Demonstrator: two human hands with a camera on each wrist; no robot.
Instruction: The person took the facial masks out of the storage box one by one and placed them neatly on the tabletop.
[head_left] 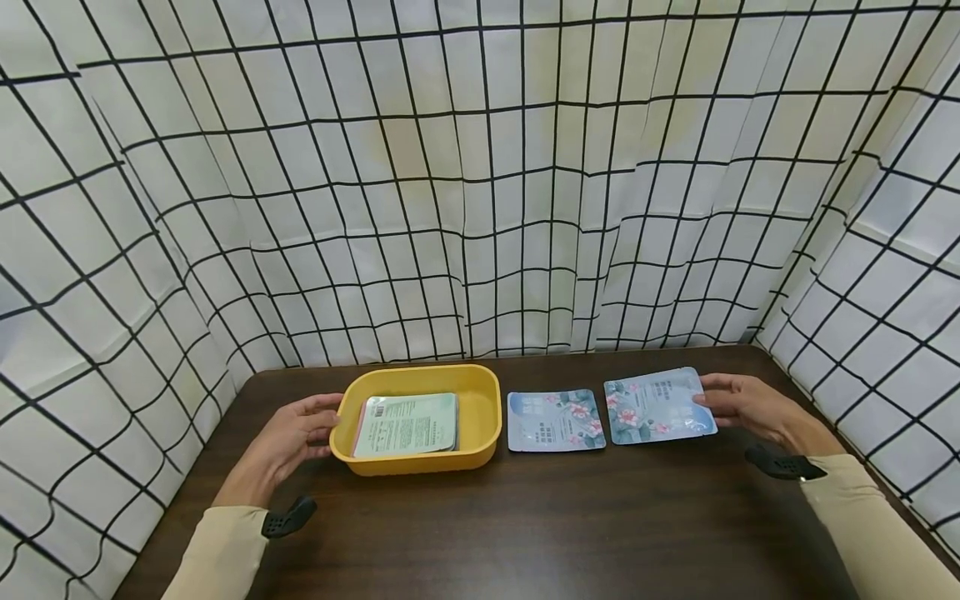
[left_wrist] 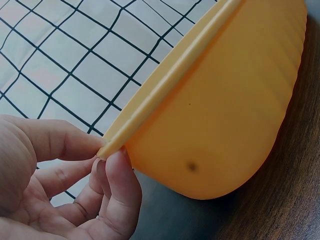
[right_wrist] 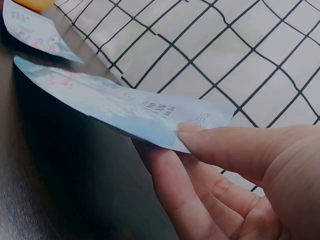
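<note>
My left hand (head_left: 298,433) pinches the rim of a yellow plastic basin (head_left: 480,417) at its left end; the left wrist view shows thumb and fingertips closed on that rim (left_wrist: 165,92). Inside the basin lie pale green sachets (head_left: 408,423), stacked toward its left side. With thumb above and fingers below, my right hand (head_left: 753,408) holds a blue flowered sheet-mask sachet (head_left: 652,407) by its right edge. In the right wrist view this sachet (right_wrist: 110,105) is tilted, its near end raised over the table. A matching blue sachet (head_left: 555,421) lies flat between it and the basin.
The dark brown wooden table (head_left: 525,525) runs back to a white curtain (head_left: 510,208) with a black grid, which also encloses the left and right sides. Black bands (head_left: 288,518) sit on both wrists, over beige sleeves.
</note>
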